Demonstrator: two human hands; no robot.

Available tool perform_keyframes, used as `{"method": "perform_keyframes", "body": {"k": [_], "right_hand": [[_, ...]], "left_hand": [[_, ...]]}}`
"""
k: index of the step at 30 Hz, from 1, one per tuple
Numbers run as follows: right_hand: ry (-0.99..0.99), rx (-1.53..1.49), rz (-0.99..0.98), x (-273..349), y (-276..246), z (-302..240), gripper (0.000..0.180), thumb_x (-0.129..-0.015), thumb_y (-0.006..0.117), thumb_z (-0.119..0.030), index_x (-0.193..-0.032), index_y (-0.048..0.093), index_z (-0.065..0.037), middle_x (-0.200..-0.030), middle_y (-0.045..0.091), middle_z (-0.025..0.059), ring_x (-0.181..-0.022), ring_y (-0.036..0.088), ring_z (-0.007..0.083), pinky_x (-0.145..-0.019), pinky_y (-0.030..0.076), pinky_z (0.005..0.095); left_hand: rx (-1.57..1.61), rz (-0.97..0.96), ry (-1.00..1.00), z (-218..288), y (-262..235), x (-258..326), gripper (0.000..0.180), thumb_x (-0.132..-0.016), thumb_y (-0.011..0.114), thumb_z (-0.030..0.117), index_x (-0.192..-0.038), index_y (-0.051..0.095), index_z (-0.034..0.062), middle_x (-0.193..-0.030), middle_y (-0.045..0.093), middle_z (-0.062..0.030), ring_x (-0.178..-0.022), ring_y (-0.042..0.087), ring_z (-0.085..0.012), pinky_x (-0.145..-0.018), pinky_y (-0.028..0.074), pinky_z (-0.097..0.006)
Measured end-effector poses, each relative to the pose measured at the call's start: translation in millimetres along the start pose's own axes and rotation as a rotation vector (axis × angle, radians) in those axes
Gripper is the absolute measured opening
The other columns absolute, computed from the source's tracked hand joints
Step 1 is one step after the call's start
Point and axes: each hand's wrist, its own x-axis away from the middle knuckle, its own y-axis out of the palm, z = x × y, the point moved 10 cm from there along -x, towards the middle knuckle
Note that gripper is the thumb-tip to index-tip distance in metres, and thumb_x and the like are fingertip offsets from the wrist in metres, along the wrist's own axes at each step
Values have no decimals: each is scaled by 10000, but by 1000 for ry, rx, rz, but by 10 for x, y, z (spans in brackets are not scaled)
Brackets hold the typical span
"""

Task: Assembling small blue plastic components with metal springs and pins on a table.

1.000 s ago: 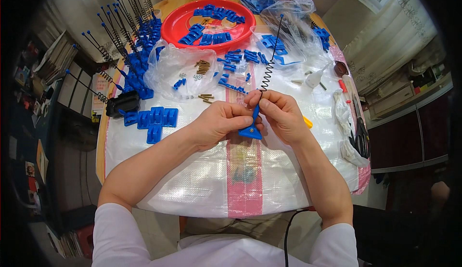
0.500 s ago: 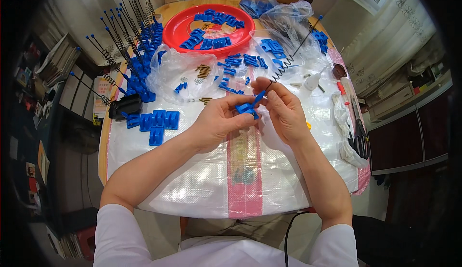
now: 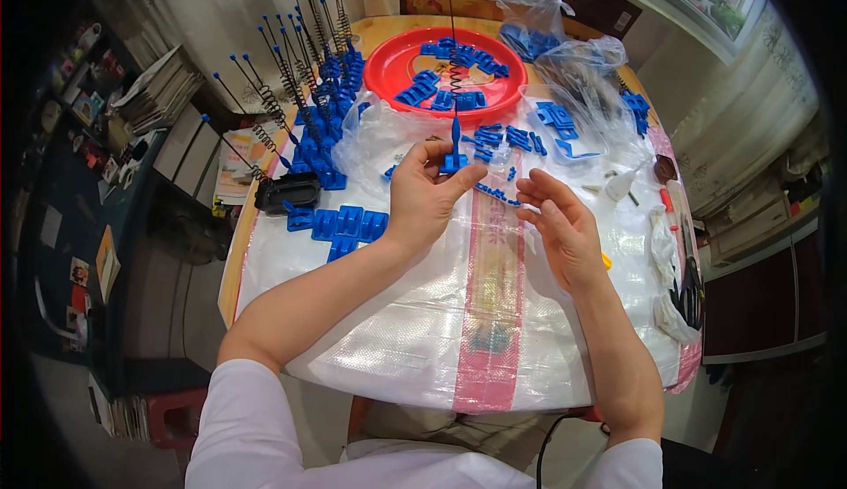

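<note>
My left hand (image 3: 422, 196) pinches the blue plastic base of a spring-rod piece (image 3: 455, 141) between thumb and fingers. The piece stands upright. A thin black rod with a coiled spring and a small blue tip rises from its blue stem. To its right, my right hand (image 3: 562, 224) is held apart from the piece, fingers spread and nothing in them. Beyond the hands lie small blue plastic parts (image 3: 520, 139) in loose rows. Left of my left hand, several flat blue bases (image 3: 350, 224) sit together on the white woven sheet (image 3: 388, 330).
At the left stand many similar spring-rod pieces (image 3: 322, 141), behind a black open box (image 3: 289, 191). A red round tray (image 3: 374, 79) with blue parts is at the back. Clear plastic bags (image 3: 578, 70) lie back right. On the right are a white nozzle bottle (image 3: 620, 186) and scissors (image 3: 686, 302).
My right hand has let go of the rod and moved right, its fingers opening. In my left hand the piece has turned from leaning right to upright. The whole view has shifted.
</note>
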Motion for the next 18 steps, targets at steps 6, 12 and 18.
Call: {"method": "perform_keyframes", "body": {"k": [6, 12, 18], "right_hand": [[10, 5, -1, -1, 21, 2, 489, -985, 628, -159, -1419, 494, 22, -1328, 595, 142, -1222, 558, 218, -998, 467, 336], [42, 6, -5, 21, 19, 43, 388, -968, 653, -136, -1311, 583, 32, -1192, 663, 124, -1077, 618, 183, -934, 496, 315], [108, 54, -34, 62, 16, 121, 148, -935, 679, -84, -1036, 683, 23, -967, 703, 73, -890, 636, 126, -844, 501, 276]], "left_hand": [[10, 31, 35, -25, -76, -59, 451, -841, 825, 91, -1164, 540, -43, -976, 692, -87, -831, 649, -92, -704, 530, -210], [1, 32, 22, -33, -60, -51, 436, -840, 823, 79, -1147, 538, -40, -971, 691, -88, -834, 655, -95, -704, 534, -208], [-19, 40, 29, 13, -59, -40, 422, -838, 822, 73, -1127, 531, -30, -977, 687, -93, -846, 664, -101, -722, 549, -218]]}}
